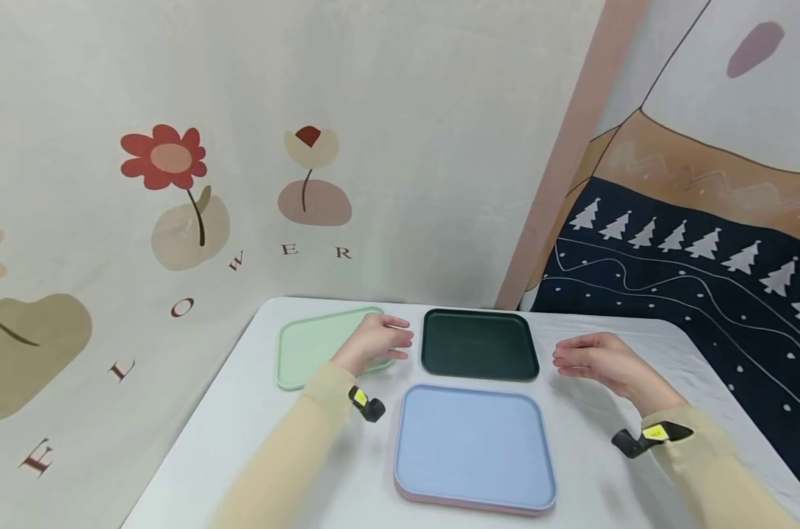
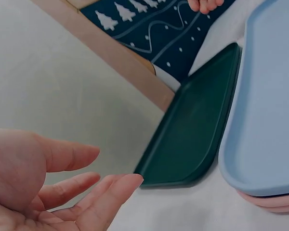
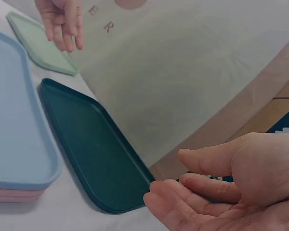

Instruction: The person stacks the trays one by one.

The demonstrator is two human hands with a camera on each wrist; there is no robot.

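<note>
A dark green tray [image 1: 480, 344] lies at the back of the table, between my two hands. My left hand [image 1: 377, 341] hovers to its left, over the right part of a light green tray [image 1: 307, 345], with nothing in its fingers. On the other side my right hand [image 1: 601, 361] is held in the air, fingers extended and holding nothing. Nearer to me sits a blue tray [image 1: 475, 448], stacked on pink trays [image 2: 274, 201] whose edges show beneath it. In the right wrist view the fingertips [image 3: 156, 199] overlap the dark green tray's near corner.
All the trays rest on a white-covered table [image 1: 241, 448]. Behind it hangs a pale cloth [image 1: 426, 147] printed with flowers and letters. A dark cloth with white trees [image 1: 671, 279] borders the table's right side.
</note>
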